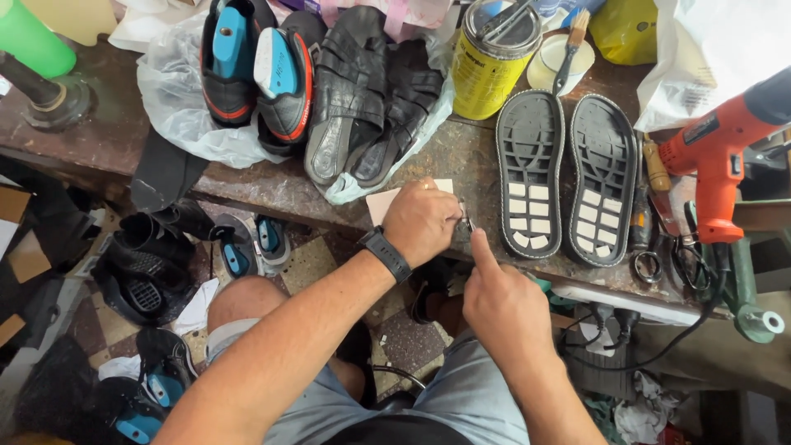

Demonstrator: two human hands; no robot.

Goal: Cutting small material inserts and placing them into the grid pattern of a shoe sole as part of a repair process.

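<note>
My left hand [422,221], with a black watch on its wrist, rests on a pale beige sheet of material [386,203] at the front edge of the brown workbench [272,185], its fingers pinched on a small metal tool [469,222]. Close behind it my right hand [504,305] is a loose fist with the index finger stretched out, its tip touching that tool. To the right, two black shoe soles [530,175] [603,180] lie tread up side by side, with pale squares in their treads.
Black sandals [354,99] and blue-and-black shoes [255,70] lie on plastic at the back. A yellow can [491,62] and a cup with a brush [568,51] stand behind the soles. An orange heat gun [721,156] sits at right. Shoes litter the floor at left.
</note>
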